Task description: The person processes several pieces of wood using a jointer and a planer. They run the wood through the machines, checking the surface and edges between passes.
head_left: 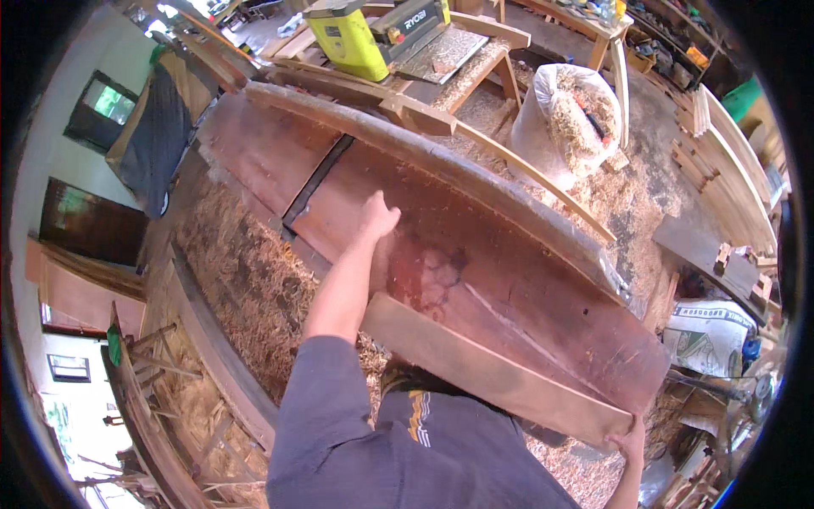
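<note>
Nearest the camera is the person's own dark grey shirt, and the big reddish-brown plank (475, 280) sits right up against the chest; its near edge looks pale and runs diagonally, lower right to upper left, so the long axis goes off to the person's left and away. The right hand (629, 443) is the closer one, down at the plank's near right corner; fingers look curled round the end of the pale edge, clamped on it, though most of the hand is cut off by the rim so I can't see how tight. The left hand (377, 216) is stretched well out on a bare forearm, flat on the plank's broad face about mid-length; fingers spread a bit and pressing on the surface, not wrapped round anything. So the wood lies across in front of both hands, one at the end and one on the face.

Past the far edge there's a thinner curved strip (543, 182) lying alongside; beyond it a clear bag of wood shavings (568, 114) on the sawdust-covered floor; furthest back, a lime-green power tool (360, 34) on a bench.
</note>
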Available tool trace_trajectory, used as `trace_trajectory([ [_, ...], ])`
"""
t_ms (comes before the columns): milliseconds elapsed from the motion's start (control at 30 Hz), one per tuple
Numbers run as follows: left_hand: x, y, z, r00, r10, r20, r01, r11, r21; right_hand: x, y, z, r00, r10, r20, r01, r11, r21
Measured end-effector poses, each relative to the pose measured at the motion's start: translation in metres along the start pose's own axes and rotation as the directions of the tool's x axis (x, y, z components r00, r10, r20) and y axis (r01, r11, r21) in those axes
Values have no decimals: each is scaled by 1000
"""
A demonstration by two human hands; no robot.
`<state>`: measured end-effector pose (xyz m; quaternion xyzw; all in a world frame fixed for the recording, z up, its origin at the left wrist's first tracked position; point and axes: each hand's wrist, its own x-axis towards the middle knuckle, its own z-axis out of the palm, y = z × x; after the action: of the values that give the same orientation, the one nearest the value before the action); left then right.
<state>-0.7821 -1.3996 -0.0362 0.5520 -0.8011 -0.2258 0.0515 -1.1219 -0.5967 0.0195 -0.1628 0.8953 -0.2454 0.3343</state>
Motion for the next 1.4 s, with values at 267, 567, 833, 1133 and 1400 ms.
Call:
trace_trajectory([
  [267,119,2,17,995,-90,-32,94,980,176,22,46,15,999,-37,22,38,996,-83],
  [567,-228,269,153,89,874,478,-623,424,-658,-21,15,13,981,192,-17,-192,960,-202],
  [833,-168,81,37,929,195,-316,-139,972,192,-52,15,28,970,236,-59,-235,972,16],
  [1133,-118,32,38,988,-93,-123,59,965,-257,-46,39,64,921,57,-386,20,981,192],
  [1400,-144,146,96,950,-286,126,266,531,-805,77,-28,97,625,-319,-712,441,897,-15],
])
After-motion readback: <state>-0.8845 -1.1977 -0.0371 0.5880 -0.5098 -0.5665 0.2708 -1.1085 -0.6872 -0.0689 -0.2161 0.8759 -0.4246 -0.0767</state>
